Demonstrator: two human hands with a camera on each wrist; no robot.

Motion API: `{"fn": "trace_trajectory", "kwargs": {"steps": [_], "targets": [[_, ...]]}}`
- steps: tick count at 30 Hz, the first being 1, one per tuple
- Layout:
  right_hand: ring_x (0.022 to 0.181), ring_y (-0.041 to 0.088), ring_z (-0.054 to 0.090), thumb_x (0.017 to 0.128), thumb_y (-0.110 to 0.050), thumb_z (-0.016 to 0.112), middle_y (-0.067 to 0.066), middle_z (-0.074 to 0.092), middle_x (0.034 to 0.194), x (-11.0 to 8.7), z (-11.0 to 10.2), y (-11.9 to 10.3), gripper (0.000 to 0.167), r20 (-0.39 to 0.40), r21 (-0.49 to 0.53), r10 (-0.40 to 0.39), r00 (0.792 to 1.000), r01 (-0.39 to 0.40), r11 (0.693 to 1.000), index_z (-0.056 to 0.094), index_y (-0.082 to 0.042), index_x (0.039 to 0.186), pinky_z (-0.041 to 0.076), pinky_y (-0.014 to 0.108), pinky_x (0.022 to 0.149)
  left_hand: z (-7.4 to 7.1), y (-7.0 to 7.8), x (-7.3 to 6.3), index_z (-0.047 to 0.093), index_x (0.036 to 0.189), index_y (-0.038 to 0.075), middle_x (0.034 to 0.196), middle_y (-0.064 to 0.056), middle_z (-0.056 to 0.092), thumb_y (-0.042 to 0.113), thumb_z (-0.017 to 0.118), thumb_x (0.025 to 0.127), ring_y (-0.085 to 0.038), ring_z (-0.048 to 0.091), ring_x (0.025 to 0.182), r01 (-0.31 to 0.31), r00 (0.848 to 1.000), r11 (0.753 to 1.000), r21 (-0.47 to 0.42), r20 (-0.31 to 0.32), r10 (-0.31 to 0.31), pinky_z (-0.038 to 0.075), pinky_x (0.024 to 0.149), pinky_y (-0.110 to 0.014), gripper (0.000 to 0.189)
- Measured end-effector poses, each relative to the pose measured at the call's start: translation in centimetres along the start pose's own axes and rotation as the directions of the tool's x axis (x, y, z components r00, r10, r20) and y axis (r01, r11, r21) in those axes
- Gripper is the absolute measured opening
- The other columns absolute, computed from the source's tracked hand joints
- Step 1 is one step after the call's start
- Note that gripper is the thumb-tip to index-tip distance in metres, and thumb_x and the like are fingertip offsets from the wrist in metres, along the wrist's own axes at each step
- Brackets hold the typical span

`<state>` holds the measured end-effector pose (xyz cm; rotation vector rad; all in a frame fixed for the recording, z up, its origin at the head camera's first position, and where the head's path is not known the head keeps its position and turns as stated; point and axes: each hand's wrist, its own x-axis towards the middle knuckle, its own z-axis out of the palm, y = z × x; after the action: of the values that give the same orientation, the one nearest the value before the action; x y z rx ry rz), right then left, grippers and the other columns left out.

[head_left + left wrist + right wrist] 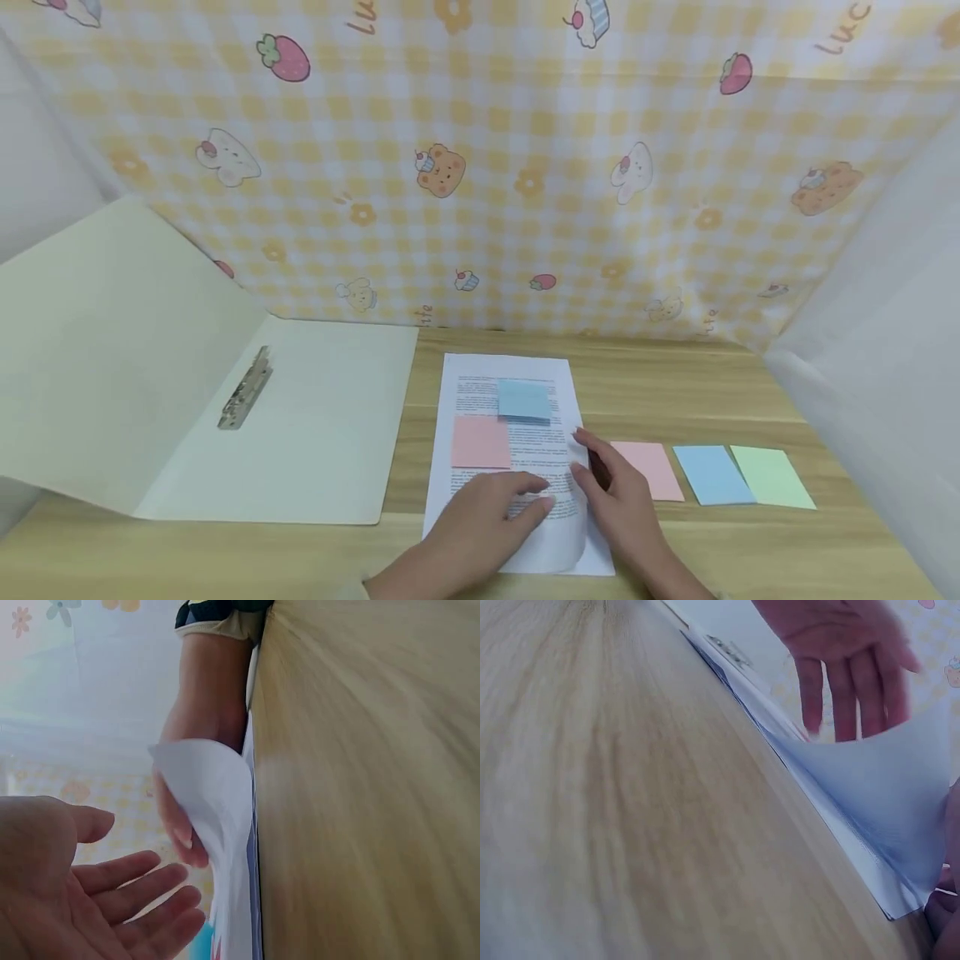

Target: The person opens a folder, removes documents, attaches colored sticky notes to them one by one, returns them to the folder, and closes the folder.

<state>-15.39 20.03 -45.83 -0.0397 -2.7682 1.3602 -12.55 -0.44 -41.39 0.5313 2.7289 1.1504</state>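
Observation:
A stack of printed sheets (540,546) lies on the table, and the top sheet (206,776) bends upward along its lower right side. My right hand (622,500) is at that right edge, its thumb and fingers pinching the lifted sheet. Over the lower part of the page hovers my left hand (487,521), fingers loosely bent and holding nothing; the right wrist view shows its palm and spread fingers (855,690) behind the raised paper. On the page lie a pink sticky note (481,442) and a blue sticky note pad (524,400).
An open cream folder (330,433) with a metal clip (246,390) lies on the left, its cover tilted up. Right of the sheets are pink (651,471), blue (714,475) and green (772,477) note pads. A checked cloth (480,233) hangs at the back.

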Motion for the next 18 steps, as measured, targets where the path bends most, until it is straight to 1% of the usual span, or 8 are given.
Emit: {"fn": "trace_trajectory", "kwargs": {"steps": [3, 6, 8, 10, 12, 13, 15, 18], "targets": [[0.149, 0.029, 0.042, 0.098, -0.016, 0.064, 0.006, 0.051, 0.155, -0.1, -0.2, -0.2, 0.047, 0.024, -0.011, 0.008, 1.000, -0.008, 1.000, 0.055, -0.020, 0.144, 0.037, 0.043, 0.117, -1.0, -0.7, -0.5, 0.071, 0.123, 0.020, 0.130, 0.003, 0.070, 0.044, 0.060, 0.099, -0.023, 0.063, 0.125, 0.042, 0.995, 0.999, -0.014, -0.090, -0.043, 0.052, 0.102, -0.050, 0.035], [0.150, 0.030, 0.039, 0.096, -0.014, 0.066, 0.004, 0.052, 0.155, -0.2, -0.4, -0.2, 0.048, 0.040, -0.027, -0.001, 0.999, 0.003, 1.000, 0.057, -0.020, 0.143, 0.033, 0.047, 0.121, -1.9, -1.6, -0.8, 0.067, 0.129, 0.017, 0.145, -0.006, 0.058, 0.037, 0.064, 0.097, -0.034, 0.052, 0.137, 0.108, 0.977, 0.990, -0.088, -0.176, -0.122, 0.045, 0.109, -0.060, 0.037], [0.150, 0.030, 0.039, 0.095, -0.013, 0.067, 0.003, 0.052, 0.154, -0.3, -0.4, -0.1, 0.047, 0.047, -0.037, -0.016, 0.999, 0.017, 0.999, 0.059, -0.019, 0.141, 0.031, 0.049, 0.122, -2.7, -2.4, -0.8, 0.061, 0.136, 0.016, 0.156, -0.013, 0.046, 0.035, 0.065, 0.097, -0.042, 0.041, 0.145, 0.155, 0.963, 0.974, -0.169, -0.195, -0.187, 0.038, 0.112, -0.067, 0.044], [0.150, 0.031, 0.040, 0.094, -0.012, 0.069, 0.003, 0.053, 0.154, -0.3, -0.4, 0.0, 0.046, 0.050, -0.042, -0.032, 0.998, 0.034, 0.999, 0.061, -0.019, 0.139, 0.029, 0.051, 0.122, -3.5, -3.1, -0.8, 0.052, 0.145, 0.015, 0.162, -0.018, 0.036, 0.035, 0.064, 0.098, -0.047, 0.032, 0.150, 0.212, 0.950, 0.942, -0.262, -0.172, -0.262, 0.031, 0.114, -0.071, 0.053], [0.149, 0.031, 0.041, 0.094, -0.013, 0.069, 0.001, 0.053, 0.153, -0.2, -0.4, 0.1, 0.045, 0.053, -0.041, -0.046, 0.998, 0.048, 0.998, 0.063, -0.020, 0.137, 0.030, 0.049, 0.122, -4.3, -3.7, -0.7, 0.041, 0.152, 0.012, 0.164, -0.023, 0.029, 0.036, 0.061, 0.099, -0.050, 0.025, 0.151, 0.265, 0.939, 0.883, -0.387, -0.107, -0.328, 0.027, 0.116, -0.072, 0.062], [0.149, 0.030, 0.041, 0.094, -0.014, 0.070, 0.001, 0.054, 0.153, -0.2, -0.5, 0.2, 0.044, 0.053, -0.033, -0.051, 0.997, 0.053, 0.998, 0.063, -0.021, 0.136, 0.031, 0.042, 0.122, -4.7, -4.0, -0.6, 0.035, 0.155, 0.011, 0.165, -0.025, 0.025, 0.037, 0.060, 0.100, -0.052, 0.024, 0.151, 0.292, 0.932, 0.840, -0.457, -0.061, -0.357, 0.028, 0.115, -0.073, 0.066], [0.148, 0.030, 0.043, 0.092, -0.013, 0.072, 0.001, 0.055, 0.152, -0.2, -0.6, 0.4, 0.043, 0.052, 0.003, -0.070, 0.996, 0.070, 0.998, 0.065, -0.020, 0.134, 0.035, 0.025, 0.118, -5.4, -4.5, -0.6, 0.022, 0.160, 0.008, 0.165, -0.028, 0.022, 0.040, 0.056, 0.101, -0.055, 0.025, 0.149, 0.338, 0.919, 0.736, -0.587, 0.036, -0.394, 0.029, 0.114, -0.072, 0.075], [0.146, 0.029, 0.045, 0.089, -0.009, 0.074, 0.004, 0.057, 0.150, 0.0, -0.9, 0.8, 0.040, 0.050, 0.100, -0.118, 0.992, 0.113, 0.989, 0.068, -0.016, 0.129, 0.032, 0.004, 0.107, -6.3, -4.8, -0.7, 0.000, 0.162, 0.004, 0.166, -0.033, 0.004, 0.040, 0.052, 0.102, -0.063, 0.013, 0.147, 0.368, 0.910, 0.560, -0.743, 0.163, -0.381, 0.019, 0.116, -0.075, 0.087]]}}
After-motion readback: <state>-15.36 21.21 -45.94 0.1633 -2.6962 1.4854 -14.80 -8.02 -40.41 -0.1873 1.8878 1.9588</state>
